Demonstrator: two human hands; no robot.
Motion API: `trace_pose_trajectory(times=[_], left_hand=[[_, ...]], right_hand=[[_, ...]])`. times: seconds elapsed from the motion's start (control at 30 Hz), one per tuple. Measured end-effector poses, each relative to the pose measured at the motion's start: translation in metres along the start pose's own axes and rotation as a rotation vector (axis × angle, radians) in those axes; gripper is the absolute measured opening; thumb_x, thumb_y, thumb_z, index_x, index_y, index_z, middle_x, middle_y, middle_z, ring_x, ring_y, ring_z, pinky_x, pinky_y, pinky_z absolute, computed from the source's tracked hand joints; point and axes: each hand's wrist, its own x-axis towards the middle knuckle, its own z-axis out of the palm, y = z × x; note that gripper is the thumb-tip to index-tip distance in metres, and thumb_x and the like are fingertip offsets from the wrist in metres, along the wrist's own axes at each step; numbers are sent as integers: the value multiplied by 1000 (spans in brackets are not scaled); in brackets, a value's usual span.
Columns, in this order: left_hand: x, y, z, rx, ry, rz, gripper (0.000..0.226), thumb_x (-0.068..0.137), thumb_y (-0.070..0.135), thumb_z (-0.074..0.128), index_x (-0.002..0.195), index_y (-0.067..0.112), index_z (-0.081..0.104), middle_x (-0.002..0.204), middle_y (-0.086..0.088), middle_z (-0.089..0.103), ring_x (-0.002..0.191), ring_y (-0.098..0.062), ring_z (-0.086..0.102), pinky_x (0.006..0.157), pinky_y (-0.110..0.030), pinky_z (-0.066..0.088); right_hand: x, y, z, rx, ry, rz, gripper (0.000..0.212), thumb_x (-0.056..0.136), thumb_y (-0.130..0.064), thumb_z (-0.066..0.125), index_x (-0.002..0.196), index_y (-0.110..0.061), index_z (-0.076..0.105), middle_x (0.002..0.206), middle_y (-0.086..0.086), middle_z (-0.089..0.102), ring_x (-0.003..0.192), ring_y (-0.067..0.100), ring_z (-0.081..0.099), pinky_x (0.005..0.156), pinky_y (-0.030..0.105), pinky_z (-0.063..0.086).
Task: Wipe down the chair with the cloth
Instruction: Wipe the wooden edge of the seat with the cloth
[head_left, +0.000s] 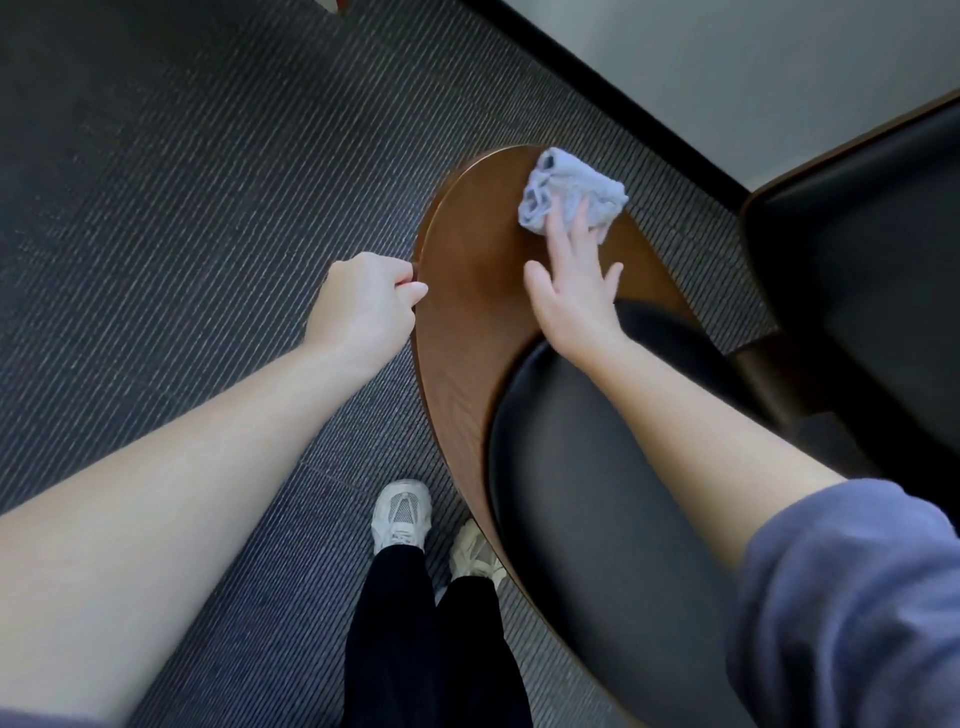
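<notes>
The chair (467, 291) has a curved brown wooden shell and a black padded cushion (587, 467). A crumpled light blue-grey cloth (571, 189) lies on the wood near the shell's far rounded end. My right hand (576, 291) presses on the cloth's near edge with straight, spread fingers. My left hand (366, 301) grips the shell's left edge, its fingers curled round the rim.
Dark striped carpet (182, 208) covers the floor to the left. A second dark chair (872, 249) stands close on the right. A white wall with a black skirting board (623, 88) runs behind. My white shoes (402, 512) stand next to the chair's near edge.
</notes>
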Motion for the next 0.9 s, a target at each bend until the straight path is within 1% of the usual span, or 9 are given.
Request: trace_pose_trajectory(times=[0.13,0.23,0.33,0.4,0.5,0.6,0.7,0.8,0.9], left_hand=[[5,-7,1,-26,-35,10,26,97,25,56,79,12,69,72,-7,69,75,-24,68,78,-44,56],[10,-12,-2,-49,-87,33,25,95,24,57,77,11,69,73,-6,71,74,-21,70,79,-42,55],[13,-12,-7,-94,-119,51,26,93,16,59,73,2,67,71,-12,71,66,-16,71,71,-32,56],[13,-11,-9,-68,-115,78,28,94,15,60,74,-4,65,71,-14,70,62,-10,69,63,-21,52],[14,-12,-9,-74,-132,99,25,95,16,59,77,1,68,74,-9,72,65,-8,70,74,-26,54],[12,-12,-9,-132,-150,90,24,96,15,58,74,14,70,77,-3,73,65,-3,70,77,-23,55],[10,-12,-7,-150,-136,86,21,97,16,57,84,15,73,79,0,73,66,-3,71,82,-31,57],[8,-12,-6,-153,-120,70,21,98,17,55,90,15,75,83,0,74,68,-5,71,84,-31,56],[7,-11,-6,-154,-119,69,21,98,18,54,93,17,75,84,0,74,70,-6,71,86,-32,55]], right_hand=[[-16,-18,8,-108,33,-207,69,94,-31,41,156,-36,8,165,0,-10,151,27,-11,112,66,-7],[-27,-11,14,-222,22,-382,66,91,-30,42,154,-35,22,165,2,-3,151,30,-6,111,70,-1],[-41,7,22,-386,-5,-590,64,86,-30,45,150,-32,37,164,6,11,151,34,5,108,75,9],[-51,19,27,-498,-39,-698,64,85,-30,49,148,-33,40,163,7,17,150,34,12,107,75,13],[-62,32,32,-611,-91,-780,65,84,-31,50,148,-35,39,163,5,19,150,34,15,107,75,12],[-70,39,33,-684,-158,-838,64,84,-33,49,148,-36,39,162,4,21,149,35,17,107,75,14],[-76,47,31,-741,-232,-891,60,86,-34,47,145,-36,43,161,3,24,148,35,22,107,75,13],[-84,60,28,-798,-305,-965,56,89,-37,45,145,-36,43,161,1,26,147,35,25,108,75,11],[-88,64,25,-825,-328,-980,56,90,-41,45,145,-37,42,160,1,27,146,34,27,111,73,8]])
